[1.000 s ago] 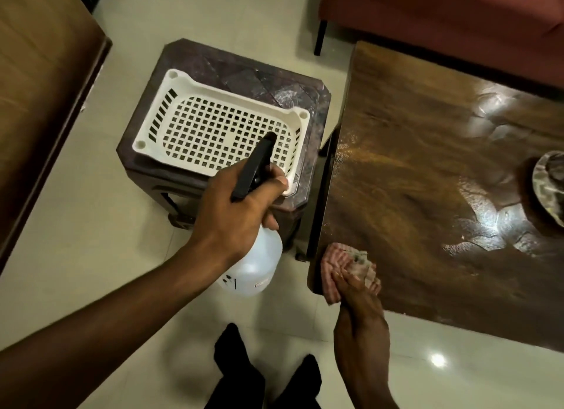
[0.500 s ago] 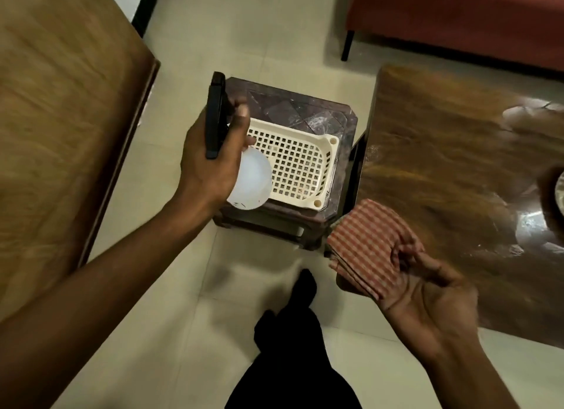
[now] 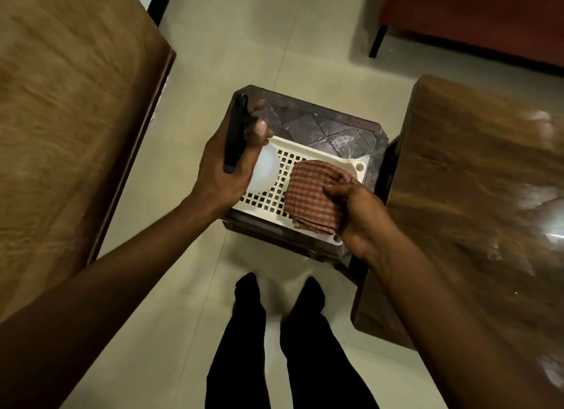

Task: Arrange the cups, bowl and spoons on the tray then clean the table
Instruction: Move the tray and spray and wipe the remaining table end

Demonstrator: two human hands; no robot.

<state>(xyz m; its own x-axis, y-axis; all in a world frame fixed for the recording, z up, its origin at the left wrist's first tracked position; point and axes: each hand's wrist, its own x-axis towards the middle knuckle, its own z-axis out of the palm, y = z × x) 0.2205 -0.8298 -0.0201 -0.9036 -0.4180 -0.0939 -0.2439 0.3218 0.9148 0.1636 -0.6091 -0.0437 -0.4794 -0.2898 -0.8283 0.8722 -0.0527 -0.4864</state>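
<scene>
Head view, the only one: person stands over a small dark stool (image 3: 323,127) w/ a cream perforated tray (image 3: 305,152) on top. The tray holds no cups, bowl or spoons as far as can be seen; part of it is hidden under hands and cloth.

Left hand (image 3: 232,164) is wrapped round the black trigger head of a spray bottle (image 3: 264,172), fingers (image 3: 259,127) closed on it; the white bottle body hangs over the tray's left end. Can't tell if it touches the tray.

Right hand (image 3: 357,213) pinches a red-checked cloth (image 3: 311,195), fingers curled on its right edge. Cloth is folded and lies over the tray's right half, prob. resting on it, though contact isn't certain.

Worktop (image 3: 476,195) to the right, dark wood, shows wet sheen and streaks near its far right, blurred. No crockery visible on the part in frame; the rest runs out of view. A second wooden surface (image 3: 67,134) sits far left, bare. Red sofa (image 3: 476,14) at the top.

Progress, judged: cleaning looks well on or finished, given the wet streaks and both cleaning items over the tray. The arranging step can't be confirmed, as no cups, bowl or spoons are in view anywhere. Left, prob.: put down bottle and cloth, and check the unseen part of the worktop.
</scene>
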